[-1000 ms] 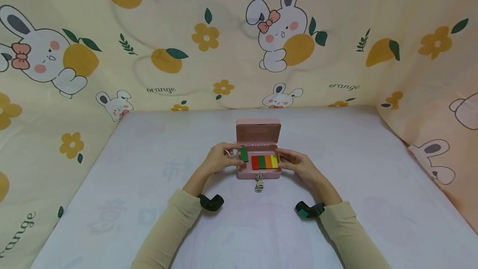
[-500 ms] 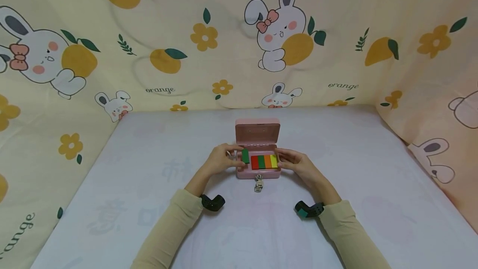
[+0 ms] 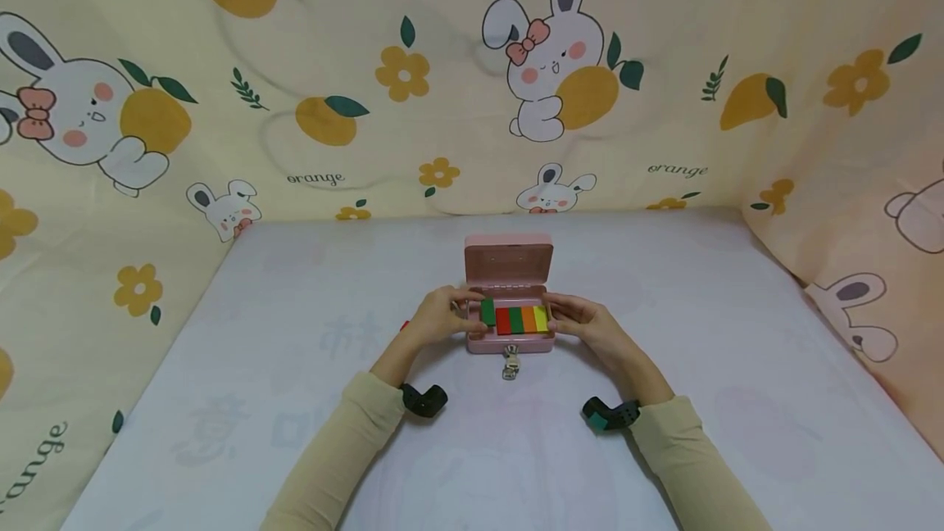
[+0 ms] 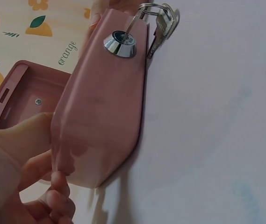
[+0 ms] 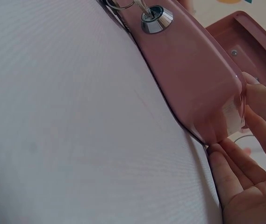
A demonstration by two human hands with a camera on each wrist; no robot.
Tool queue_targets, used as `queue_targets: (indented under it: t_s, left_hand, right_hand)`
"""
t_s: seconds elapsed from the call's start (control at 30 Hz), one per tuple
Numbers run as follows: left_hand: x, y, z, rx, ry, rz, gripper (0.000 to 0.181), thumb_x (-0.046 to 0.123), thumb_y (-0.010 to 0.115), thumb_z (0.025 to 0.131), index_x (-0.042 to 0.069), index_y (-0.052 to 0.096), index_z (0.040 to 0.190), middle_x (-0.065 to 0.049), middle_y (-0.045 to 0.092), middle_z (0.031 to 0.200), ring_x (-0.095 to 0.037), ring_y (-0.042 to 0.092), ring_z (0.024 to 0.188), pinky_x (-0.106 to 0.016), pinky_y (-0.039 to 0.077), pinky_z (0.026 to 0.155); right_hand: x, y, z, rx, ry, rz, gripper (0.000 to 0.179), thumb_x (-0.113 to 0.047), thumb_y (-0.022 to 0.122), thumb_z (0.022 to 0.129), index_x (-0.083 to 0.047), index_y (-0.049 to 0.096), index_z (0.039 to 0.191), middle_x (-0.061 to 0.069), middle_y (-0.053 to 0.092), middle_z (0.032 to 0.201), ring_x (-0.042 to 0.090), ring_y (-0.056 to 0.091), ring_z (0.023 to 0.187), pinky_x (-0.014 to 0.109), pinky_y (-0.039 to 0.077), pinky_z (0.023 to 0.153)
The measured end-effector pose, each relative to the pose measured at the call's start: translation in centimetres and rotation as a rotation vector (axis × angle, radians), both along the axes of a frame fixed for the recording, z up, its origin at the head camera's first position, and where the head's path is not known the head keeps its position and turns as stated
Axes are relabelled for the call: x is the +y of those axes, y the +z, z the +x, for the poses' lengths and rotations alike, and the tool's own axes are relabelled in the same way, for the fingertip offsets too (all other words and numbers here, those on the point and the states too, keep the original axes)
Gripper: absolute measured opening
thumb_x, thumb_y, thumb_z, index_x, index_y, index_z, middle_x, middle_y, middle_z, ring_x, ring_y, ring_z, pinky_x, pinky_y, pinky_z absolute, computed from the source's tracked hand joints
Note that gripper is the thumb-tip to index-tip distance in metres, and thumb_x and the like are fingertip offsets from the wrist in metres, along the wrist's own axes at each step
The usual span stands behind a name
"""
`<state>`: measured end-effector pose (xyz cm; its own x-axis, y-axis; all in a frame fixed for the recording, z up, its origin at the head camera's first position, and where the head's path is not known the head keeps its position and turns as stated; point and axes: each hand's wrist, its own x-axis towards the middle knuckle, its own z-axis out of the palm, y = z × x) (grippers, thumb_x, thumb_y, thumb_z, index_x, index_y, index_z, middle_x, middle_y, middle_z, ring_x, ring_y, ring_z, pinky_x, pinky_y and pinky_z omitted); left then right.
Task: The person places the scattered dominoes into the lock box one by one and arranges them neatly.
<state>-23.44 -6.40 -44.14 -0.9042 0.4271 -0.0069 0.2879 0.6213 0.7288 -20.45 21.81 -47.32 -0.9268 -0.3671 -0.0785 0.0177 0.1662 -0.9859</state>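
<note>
A small pink metal cash box stands on the table with its lid raised. Inside lies a row of flat coloured blocks: red, green, orange and yellow. My left hand pinches another green block by its ends, just left of the red one. That block is hidden by the box wall in the left wrist view. At the opposite end, my right hand holds the box's side, thumb at the rim and fingers against the outer wall in the right wrist view.
A key sits in the front lock, with more keys hanging from its ring. Something small and red shows partly behind my left wrist. White cloth covers the table; a printed curtain rises behind.
My left hand has moved slightly right with the green block, bringing it closer to the red one. A red thing has come into sight behind my left wrist. My right hand stays put.
</note>
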Motion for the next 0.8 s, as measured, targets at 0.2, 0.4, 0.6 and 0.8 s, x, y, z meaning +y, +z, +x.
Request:
queue_targets:
  t_s: [0.2,0.4,0.6,0.8]
  left_hand:
    - [0.24,-0.06,-0.01,-0.021,0.014,-0.005,0.047,0.022,0.084,0.073,0.011,0.07,0.117,-0.006,0.057,0.081,-0.012,0.045,0.073,-0.019,0.033,0.062]
    - [0.56,0.0,0.03,-0.038,0.039,-0.04,0.047,0.023,0.084,0.073,0.012,0.07,0.117,-0.001,0.052,0.078,-0.013,0.043,0.072,-0.02,0.031,0.061]
    - [0.94,0.67,0.13,-0.05,0.049,-0.129,0.049,0.026,0.083,0.073,0.014,0.069,0.118,0.002,0.047,0.076,-0.013,0.042,0.071,-0.022,0.029,0.058]
    - [1.01,0.73,0.2,-0.078,0.063,-0.17,0.049,0.027,0.084,0.073,0.016,0.069,0.119,0.002,0.045,0.075,-0.013,0.042,0.071,-0.022,0.027,0.057]
  right_hand:
    - [0.01,-0.13,-0.09,-0.003,-0.009,0.006,0.06,-0.02,0.065,0.091,-0.001,0.041,0.144,0.022,0.038,0.152,0.019,0.047,0.134,0.007,0.043,0.093]
    - [-0.07,-0.04,-0.09,-0.002,-0.015,0.011,0.059,-0.019,0.065,0.092,-0.001,0.042,0.143,0.02,0.037,0.153,0.026,0.043,0.138,0.006,0.042,0.094]
    - [-0.02,0.1,-0.12,-0.003,-0.026,0.021,0.06,-0.021,0.066,0.091,-0.002,0.043,0.143,0.019,0.039,0.152,0.036,0.037,0.141,0.006,0.042,0.095]
    - [-0.08,-0.09,-0.06,-0.003,-0.02,0.02,0.06,-0.021,0.066,0.091,-0.002,0.043,0.143,0.019,0.038,0.153,0.028,0.042,0.14,0.006,0.041,0.095]
